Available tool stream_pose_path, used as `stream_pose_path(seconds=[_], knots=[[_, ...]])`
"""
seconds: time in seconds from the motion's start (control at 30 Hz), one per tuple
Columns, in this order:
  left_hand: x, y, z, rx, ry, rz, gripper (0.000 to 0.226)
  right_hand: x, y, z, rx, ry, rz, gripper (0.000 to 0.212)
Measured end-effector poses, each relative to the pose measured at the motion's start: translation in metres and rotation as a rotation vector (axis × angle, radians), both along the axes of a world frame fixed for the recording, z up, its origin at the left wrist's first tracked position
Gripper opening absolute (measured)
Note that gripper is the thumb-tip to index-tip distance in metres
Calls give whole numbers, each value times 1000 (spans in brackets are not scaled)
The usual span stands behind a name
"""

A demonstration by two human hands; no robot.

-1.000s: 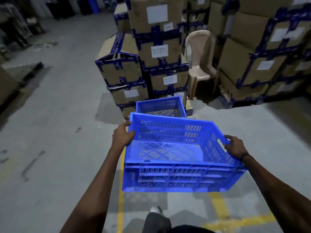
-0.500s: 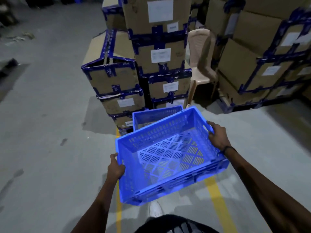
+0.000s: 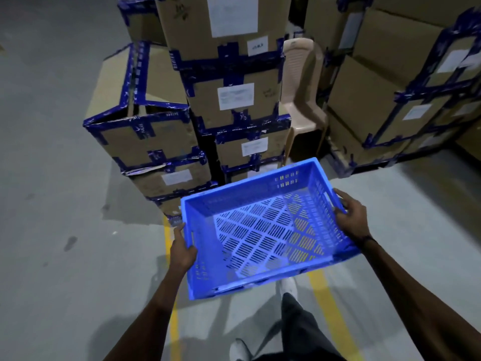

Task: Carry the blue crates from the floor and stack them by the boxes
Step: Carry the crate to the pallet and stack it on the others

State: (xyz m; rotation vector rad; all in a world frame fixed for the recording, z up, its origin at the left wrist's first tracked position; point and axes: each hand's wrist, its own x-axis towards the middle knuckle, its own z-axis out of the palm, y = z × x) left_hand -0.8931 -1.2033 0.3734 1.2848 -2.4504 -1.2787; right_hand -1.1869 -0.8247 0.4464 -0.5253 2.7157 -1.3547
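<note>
A: Crate (image 3: 263, 230) — where's it sitting rn?

B: It's hanging in the air, held up in front of the person, just before the boxes (image 3: 166, 142). Open side is facing up, empty, slotted bottom showing. It's tilting a bit, far right corner riding higher.

A: Hands?

B: Left hand (image 3: 183, 250) is gripping the left short wall, thumb running up the outside, fingers curling in thru the handle slot. Right hand (image 3: 351, 217) is clutching the right rim, fingers wrapping over the edge. Both are clenching the crate, nothing loose.

A: What's under it?

B: Floor (image 3: 65, 282), grey concrete w/ yellow lines (image 3: 335, 319) running beneath. A shoe (image 3: 288, 285) is poking out below the near wall; another is showing at the bottom edge.

A: And behind?

B: Taped cardboard stacks w/ white labels, blue tape along the edges. A chair (image 3: 303, 100) is standing between the middle stack and the stacks at right. Can't tell whether another crate is lying under the held one — it's hiding that spot.
</note>
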Motion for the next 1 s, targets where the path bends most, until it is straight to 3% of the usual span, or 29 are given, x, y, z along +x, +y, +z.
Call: stream_pose_path(seconds=[0.17,0.3,0.5,0.7,0.87,1.0], knots=[[-75,-11,-11,16,15,0,73,-78,-11,-33,-10,-28,-2,60],[-126,-28,-37,11,-8,22,73,-143,-25,-68,-43,-162,-3,61],[-196,-33,-30,-3,86,66,72,-219,-49,-125,-75,-291,-3,62],[-219,-52,-59,-26,1,147,75,-244,-79,-157,-137,-373,22,55],[-215,-56,-88,-44,67,119,73,-251,-92,-174,-87,-378,-4,56],[-224,-61,-94,125,66,138,68,-252,-96,-183,-8,-367,-21,56]])
